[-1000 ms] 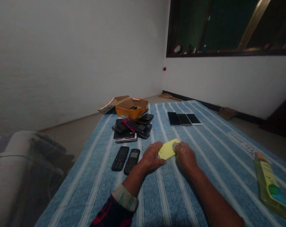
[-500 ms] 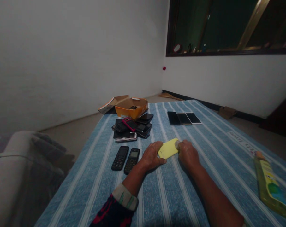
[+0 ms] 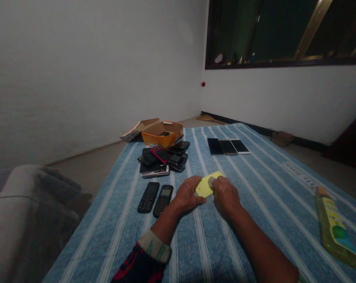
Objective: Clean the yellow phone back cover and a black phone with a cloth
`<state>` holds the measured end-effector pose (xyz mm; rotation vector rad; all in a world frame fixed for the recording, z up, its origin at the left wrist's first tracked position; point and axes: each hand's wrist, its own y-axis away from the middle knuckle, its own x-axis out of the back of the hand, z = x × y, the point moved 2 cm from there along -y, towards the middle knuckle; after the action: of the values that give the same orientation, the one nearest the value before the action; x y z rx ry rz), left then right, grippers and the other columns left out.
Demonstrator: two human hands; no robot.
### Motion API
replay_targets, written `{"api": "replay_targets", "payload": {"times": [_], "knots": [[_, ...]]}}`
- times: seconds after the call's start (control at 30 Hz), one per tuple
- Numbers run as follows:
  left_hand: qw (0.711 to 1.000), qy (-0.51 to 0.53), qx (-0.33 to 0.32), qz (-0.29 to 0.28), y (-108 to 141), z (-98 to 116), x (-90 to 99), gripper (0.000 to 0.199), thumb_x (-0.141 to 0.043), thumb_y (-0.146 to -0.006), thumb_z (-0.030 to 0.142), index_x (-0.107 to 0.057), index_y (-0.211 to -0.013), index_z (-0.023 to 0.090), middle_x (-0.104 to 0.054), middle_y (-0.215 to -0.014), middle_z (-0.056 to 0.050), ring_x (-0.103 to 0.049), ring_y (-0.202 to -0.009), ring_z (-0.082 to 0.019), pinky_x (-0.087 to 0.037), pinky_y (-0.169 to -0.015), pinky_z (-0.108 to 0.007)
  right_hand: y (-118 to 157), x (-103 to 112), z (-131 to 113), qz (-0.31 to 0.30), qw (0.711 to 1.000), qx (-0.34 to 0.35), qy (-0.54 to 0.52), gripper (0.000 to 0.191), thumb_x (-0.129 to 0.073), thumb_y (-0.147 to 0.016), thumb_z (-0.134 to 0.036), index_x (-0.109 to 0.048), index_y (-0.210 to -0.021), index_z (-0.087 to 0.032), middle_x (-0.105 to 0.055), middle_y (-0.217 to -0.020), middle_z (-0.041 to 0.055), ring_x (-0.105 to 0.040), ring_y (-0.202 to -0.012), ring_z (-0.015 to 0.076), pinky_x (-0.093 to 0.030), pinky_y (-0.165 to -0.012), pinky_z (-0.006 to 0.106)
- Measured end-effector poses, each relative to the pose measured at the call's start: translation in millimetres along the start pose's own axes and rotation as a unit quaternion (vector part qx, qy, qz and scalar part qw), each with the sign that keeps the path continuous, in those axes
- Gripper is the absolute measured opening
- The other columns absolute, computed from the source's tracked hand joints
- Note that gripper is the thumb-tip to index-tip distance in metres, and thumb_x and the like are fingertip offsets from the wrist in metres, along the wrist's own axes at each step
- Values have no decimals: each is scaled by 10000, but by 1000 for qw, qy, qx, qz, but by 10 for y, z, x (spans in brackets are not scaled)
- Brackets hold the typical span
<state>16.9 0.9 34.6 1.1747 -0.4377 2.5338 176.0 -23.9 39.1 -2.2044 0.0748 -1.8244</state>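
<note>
A yellow phone (image 3: pixel 203 187) lies tilted on the blue striped cloth, its plain side up. My left hand (image 3: pixel 188 193) grips its left end, thumb at the near edge and fingers at the far edge. Over the phone's right half is my right hand (image 3: pixel 225 195), closed on a small greyish wad (image 3: pixel 211 181) that touches the yellow surface. Two black keypad phones, one (image 3: pixel 148 197) beside the other (image 3: pixel 163 201), lie left of my left hand.
Behind them sits a pile of phones (image 3: pixel 163 157) by an open orange box (image 3: pixel 158 140). Three flat phones (image 3: pixel 228 147) lie side by side farther back. A bottle of yellow-green liquid (image 3: pixel 334 232) lies at the right. Grey fabric (image 3: pixel 21 220) fills the lower left.
My right hand has slid left with the wad, from the phone's right end toward its middle. My left hand keeps its grip on the phone.
</note>
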Motion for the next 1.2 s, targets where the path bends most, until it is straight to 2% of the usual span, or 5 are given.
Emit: {"api": "replay_targets", "payload": {"times": [0.13,0.37,0.67,1.0,1.2], "knots": [[1000,6,8,-4,-2,-12,-11,790,-847,-565,262,-540,-1283,143,-599,-1293,-122,-539,-1212,-318,-411,-1055,-442,-10,-22,80,7,1000,-18,3,238,-480,-889,-69,-662,-1000,-175,-619,-981,89,-520,-959,217,-362,-720,280],[999,40,11,31,4,-118,-86,917,-807,-585,248,-411,-1408,160,-532,-1391,-139,-503,-1274,-314,-394,-1091,-469,70,-60,-280,13,994,109,-12,148,-520,-923,-126,-661,-927,-171,-624,-946,75,-515,-909,205,-348,-720,293],[998,45,1,32,-6,-133,-91,890,-790,-583,239,-422,-1389,158,-572,-1332,-124,-539,-1225,-308,-418,-1069,-459,54,-92,-304,29,988,150,-15,153,-530,-918,-123,-664,-869,-178,-624,-895,65,-516,-881,201,-332,-688,298],[998,52,20,25,-7,-138,-81,965,-833,-548,192,-397,-1405,109,-490,-1425,-173,-465,-1311,-320,-368,-1115,-465,-77,-134,-239,49,993,110,13,117,-555,-923,-173,-671,-940,-173,-627,-932,76,-509,-891,215,-325,-715,310],[997,64,13,32,-6,-145,-82,957,-833,-554,196,-402,-1408,157,-526,-1394,-140,-498,-1274,-315,-391,-1089,-478,-105,-152,-239,43,992,117,6,131,-542,-924,-165,-671,-946,-174,-621,-933,78,-506,-887,209,-323,-715,312]]}}
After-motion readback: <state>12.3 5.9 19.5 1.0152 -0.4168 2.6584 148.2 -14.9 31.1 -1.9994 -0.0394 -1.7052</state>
